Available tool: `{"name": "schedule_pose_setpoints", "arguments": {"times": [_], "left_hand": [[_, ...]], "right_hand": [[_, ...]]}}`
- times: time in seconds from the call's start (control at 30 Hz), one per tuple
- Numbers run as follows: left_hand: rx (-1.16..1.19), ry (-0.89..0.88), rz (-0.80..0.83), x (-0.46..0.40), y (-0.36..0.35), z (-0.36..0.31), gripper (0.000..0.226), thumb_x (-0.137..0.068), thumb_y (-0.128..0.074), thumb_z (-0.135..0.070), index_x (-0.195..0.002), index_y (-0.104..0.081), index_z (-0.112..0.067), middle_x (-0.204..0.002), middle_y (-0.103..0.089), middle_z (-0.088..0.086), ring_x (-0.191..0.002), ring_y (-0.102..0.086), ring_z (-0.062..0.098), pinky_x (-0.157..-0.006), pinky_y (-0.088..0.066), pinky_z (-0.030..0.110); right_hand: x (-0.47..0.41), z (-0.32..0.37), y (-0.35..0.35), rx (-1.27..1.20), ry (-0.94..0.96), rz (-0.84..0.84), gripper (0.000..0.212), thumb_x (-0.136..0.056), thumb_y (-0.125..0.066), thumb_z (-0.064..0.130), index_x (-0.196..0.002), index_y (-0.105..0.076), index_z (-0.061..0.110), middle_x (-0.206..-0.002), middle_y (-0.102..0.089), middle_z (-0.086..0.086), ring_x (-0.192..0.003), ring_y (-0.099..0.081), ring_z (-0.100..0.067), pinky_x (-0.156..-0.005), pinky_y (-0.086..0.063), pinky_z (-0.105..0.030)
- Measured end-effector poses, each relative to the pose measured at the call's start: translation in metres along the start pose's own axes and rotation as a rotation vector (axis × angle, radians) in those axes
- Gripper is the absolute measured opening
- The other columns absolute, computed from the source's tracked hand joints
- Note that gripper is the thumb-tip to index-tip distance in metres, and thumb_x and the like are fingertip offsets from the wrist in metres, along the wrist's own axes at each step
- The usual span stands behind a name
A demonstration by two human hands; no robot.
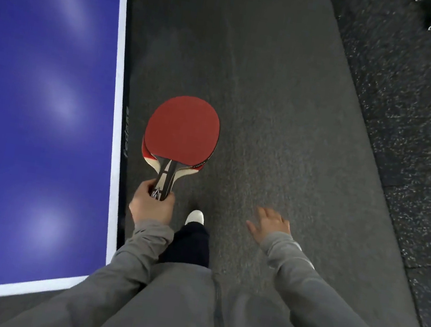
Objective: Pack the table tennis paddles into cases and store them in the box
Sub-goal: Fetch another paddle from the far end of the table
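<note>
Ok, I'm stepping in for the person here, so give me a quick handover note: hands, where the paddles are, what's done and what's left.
Left hand: grips the handles of two stacked paddles, red faces up, held out over the grey floor beside the blue table.
Right hand: open, holds nothing, fingers spread at the side.
Done: both paddles are collected in one hand.
Left: neither paddle is in a case; no cases and no box are in view, so find them, slip each paddle into a case, then store both in the box.
</note>
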State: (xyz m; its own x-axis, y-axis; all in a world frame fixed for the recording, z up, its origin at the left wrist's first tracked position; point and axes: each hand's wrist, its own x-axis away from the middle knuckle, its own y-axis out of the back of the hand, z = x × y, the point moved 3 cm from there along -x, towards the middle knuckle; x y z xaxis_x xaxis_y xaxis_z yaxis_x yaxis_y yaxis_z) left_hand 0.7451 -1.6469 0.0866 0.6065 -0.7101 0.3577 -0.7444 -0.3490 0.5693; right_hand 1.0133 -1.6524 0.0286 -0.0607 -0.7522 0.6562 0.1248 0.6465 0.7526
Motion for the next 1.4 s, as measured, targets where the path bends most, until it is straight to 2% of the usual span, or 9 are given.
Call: {"name": "schedule_pose_setpoints", "arguments": {"times": [0.23, 0.47, 0.83, 1.1, 1.4], "left_hand": [[0.037, -0.011, -0.054, -0.073, -0.030, -0.073, 0.033, -0.073, -0.072, -0.011, -0.105, -0.064, -0.010, -0.083, -0.059, -0.005, -0.077, -0.054, 0.013, -0.076, -0.040, 0.023], [0.072, 0.029, -0.151, -0.141, -0.060, -0.135, 0.032, -0.073, -0.071, -0.011, -0.104, -0.064, -0.011, -0.082, -0.061, -0.003, -0.075, -0.054, 0.014, -0.074, -0.038, 0.023], [0.082, 0.099, -0.268, -0.249, -0.163, -0.280, 0.030, -0.073, -0.071, -0.010, -0.102, -0.064, -0.011, -0.080, -0.059, -0.005, -0.074, -0.053, 0.011, -0.073, -0.039, 0.025], [0.100, 0.049, -0.248, -0.322, -0.222, -0.385, 0.031, -0.073, -0.071, -0.010, -0.103, -0.064, -0.012, -0.080, -0.061, -0.004, -0.075, -0.056, 0.015, -0.075, -0.043, 0.026], [0.152, 0.034, -0.194, -0.469, -0.287, -0.484, 0.030, -0.072, -0.072, -0.012, -0.101, -0.064, -0.014, -0.079, -0.061, -0.007, -0.074, -0.056, 0.013, -0.074, -0.044, 0.026]], "right_hand": [[-0.086, 0.018, 0.090, 0.059, 0.040, -0.009, 0.057, -0.094, -0.038, 0.048, -0.143, -0.026, 0.020, -0.150, -0.029, -0.003, -0.138, -0.025, -0.023, -0.112, -0.020, -0.042], [-0.183, 0.033, 0.166, 0.074, 0.133, -0.032, 0.055, -0.093, -0.041, 0.047, -0.141, -0.029, 0.023, -0.146, -0.034, -0.001, -0.136, -0.029, -0.020, -0.110, -0.022, -0.040], [-0.369, 0.026, 0.332, 0.089, 0.272, -0.050, 0.057, -0.094, -0.038, 0.046, -0.144, -0.025, 0.022, -0.150, -0.028, 0.000, -0.140, -0.024, -0.020, -0.113, -0.019, -0.040], [-0.467, 0.015, 0.429, 0.114, 0.253, -0.045, 0.057, -0.094, -0.039, 0.047, -0.143, -0.028, 0.022, -0.148, -0.032, -0.001, -0.138, -0.027, -0.021, -0.112, -0.022, -0.041], [-0.599, 0.063, 0.545, 0.146, 0.270, -0.094, 0.058, -0.094, -0.039, 0.047, -0.144, -0.025, 0.020, -0.151, -0.028, -0.001, -0.140, -0.024, -0.019, -0.113, -0.019, -0.038]]}}
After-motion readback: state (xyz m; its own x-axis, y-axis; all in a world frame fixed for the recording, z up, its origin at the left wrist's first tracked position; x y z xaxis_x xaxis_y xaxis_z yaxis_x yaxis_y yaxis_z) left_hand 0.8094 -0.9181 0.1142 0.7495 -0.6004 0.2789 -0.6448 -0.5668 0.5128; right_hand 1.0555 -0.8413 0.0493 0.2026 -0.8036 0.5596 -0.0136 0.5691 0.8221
